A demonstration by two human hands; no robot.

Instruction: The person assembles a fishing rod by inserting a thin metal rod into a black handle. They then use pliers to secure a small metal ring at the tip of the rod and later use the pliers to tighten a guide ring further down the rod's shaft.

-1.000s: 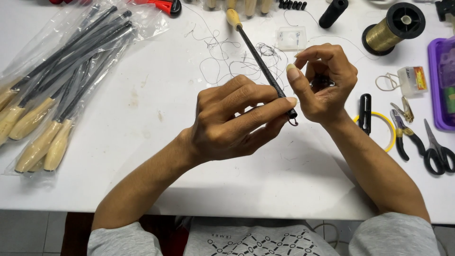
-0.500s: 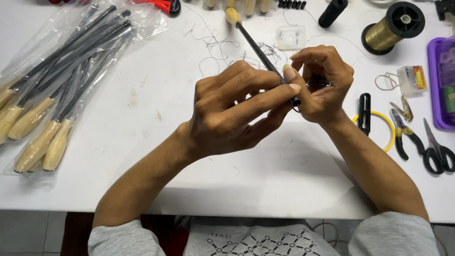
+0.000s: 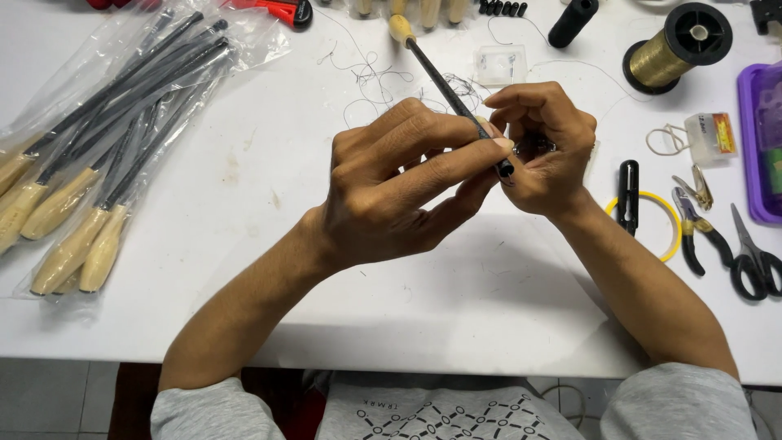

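Observation:
My left hand (image 3: 399, 187) grips the near end of a thin black rod (image 3: 444, 85) with a pale wooden handle at its far end. The rod slants away toward the top of the white table (image 3: 244, 187). My right hand (image 3: 546, 147) is curled right beside the rod's near tip, fingers pinched on something small and dark that I cannot make out. Fine black thread (image 3: 366, 73) lies in loose loops on the table behind both hands.
A clear plastic bag of similar black rods with wooden handles (image 3: 98, 163) lies at left. At right are a gold thread spool (image 3: 676, 45), a yellow ring (image 3: 652, 224), black clippers (image 3: 627, 195), pliers (image 3: 696, 224), scissors (image 3: 753, 261) and a purple tray (image 3: 762, 147).
My left hand has slid up along the rod and closer to my right hand. The rod's tip now sits nearly hidden between the two hands.

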